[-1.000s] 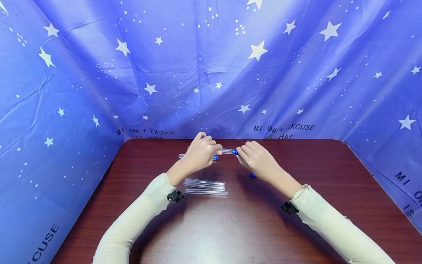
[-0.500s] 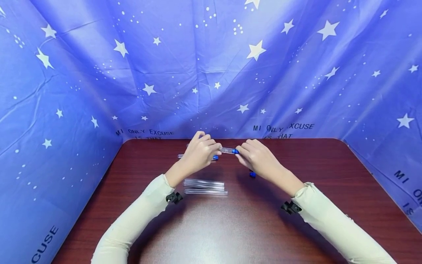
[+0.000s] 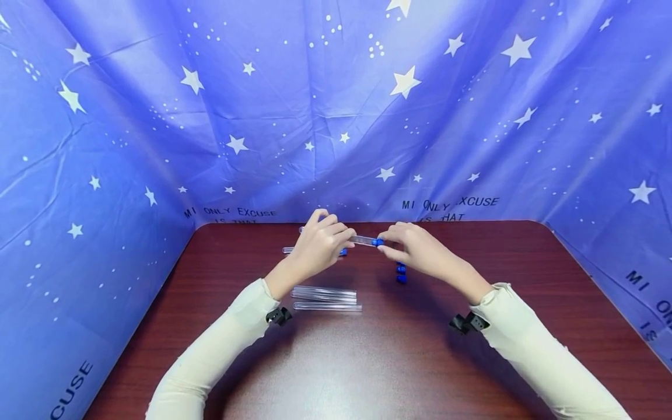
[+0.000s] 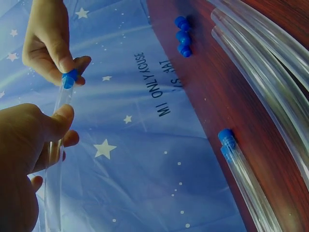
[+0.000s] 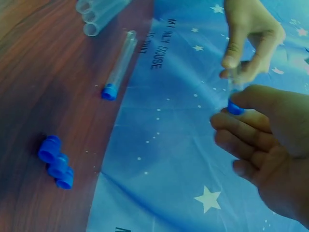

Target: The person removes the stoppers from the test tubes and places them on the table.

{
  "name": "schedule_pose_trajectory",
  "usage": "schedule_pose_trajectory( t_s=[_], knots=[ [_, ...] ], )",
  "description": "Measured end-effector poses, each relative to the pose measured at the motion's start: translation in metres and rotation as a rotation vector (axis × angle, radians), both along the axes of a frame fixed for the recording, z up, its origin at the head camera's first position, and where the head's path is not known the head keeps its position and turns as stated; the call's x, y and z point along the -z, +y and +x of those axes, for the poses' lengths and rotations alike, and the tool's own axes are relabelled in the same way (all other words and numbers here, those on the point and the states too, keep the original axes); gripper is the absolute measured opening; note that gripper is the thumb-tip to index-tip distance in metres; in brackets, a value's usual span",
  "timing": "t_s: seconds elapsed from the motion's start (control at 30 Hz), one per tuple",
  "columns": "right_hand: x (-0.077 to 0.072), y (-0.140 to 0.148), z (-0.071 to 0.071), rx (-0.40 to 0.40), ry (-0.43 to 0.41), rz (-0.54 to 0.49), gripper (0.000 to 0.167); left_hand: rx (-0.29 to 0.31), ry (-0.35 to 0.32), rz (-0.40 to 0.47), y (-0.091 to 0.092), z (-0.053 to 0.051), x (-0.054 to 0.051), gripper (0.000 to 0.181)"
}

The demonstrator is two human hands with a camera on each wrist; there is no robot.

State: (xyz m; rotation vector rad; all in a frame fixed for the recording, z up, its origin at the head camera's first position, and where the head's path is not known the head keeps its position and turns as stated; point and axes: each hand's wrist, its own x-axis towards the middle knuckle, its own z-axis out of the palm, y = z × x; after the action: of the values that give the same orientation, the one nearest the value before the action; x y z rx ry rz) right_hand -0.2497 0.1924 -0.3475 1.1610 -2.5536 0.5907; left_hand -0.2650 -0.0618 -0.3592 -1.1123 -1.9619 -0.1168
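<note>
My left hand [image 3: 322, 239] grips a clear test tube [image 4: 54, 169] around its middle, above the table's far part. The tube lies nearly level in the head view, its mouth toward my right hand [image 3: 417, 248]. A blue cap [image 4: 69, 79] sits at that mouth. Thumb and forefinger of the right hand pinch this cap, seen also in the right wrist view as a blue cap [image 5: 235, 107]. How deep the cap sits cannot be told. The right hand's other fingers are loosely bent below it.
Three loose blue caps [image 5: 58, 164] stand in a row on the dark red table [image 3: 472, 361], under the right hand. Several uncapped clear tubes [image 3: 325, 296] lie nearer me. Capped tubes [image 4: 248, 181] lie beneath the left hand. A starry blue curtain [image 3: 315, 116] surrounds the table.
The right hand has shifted slightly right and its fingers have spread, so more of the cap on the tube and the loose caps below show. The left hand stays nearly still, holding the test tube.
</note>
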Motion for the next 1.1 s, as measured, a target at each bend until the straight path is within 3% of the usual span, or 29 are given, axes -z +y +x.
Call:
schedule_pose_trajectory(
  t_s=[0.1, 0.23, 0.43, 0.73, 1.1],
  knots=[
    [-0.005, 0.005, -0.002, 0.007, -0.176, -0.016, 0.013, 0.005, 0.02, -0.001, 0.001, 0.0, 0.001, 0.012],
    [-0.011, 0.008, -0.005, -0.014, -0.349, -0.021, 0.019, 0.015, 0.037, 0.001, 0.0, 0.001, 0.001, 0.014],
    [-0.016, 0.011, -0.009, -0.043, -0.507, -0.006, 0.023, 0.036, 0.069, 0.02, 0.0, 0.002, 0.0, 0.015],
    [-0.011, 0.011, -0.011, -0.061, -0.43, -0.002, 0.017, 0.055, 0.067, 0.016, 0.001, 0.003, -0.001, 0.013],
    [-0.01, 0.01, -0.007, -0.06, -0.37, -0.016, 0.016, 0.026, 0.053, -0.027, 0.004, 0.004, -0.002, 0.012]
  ],
)
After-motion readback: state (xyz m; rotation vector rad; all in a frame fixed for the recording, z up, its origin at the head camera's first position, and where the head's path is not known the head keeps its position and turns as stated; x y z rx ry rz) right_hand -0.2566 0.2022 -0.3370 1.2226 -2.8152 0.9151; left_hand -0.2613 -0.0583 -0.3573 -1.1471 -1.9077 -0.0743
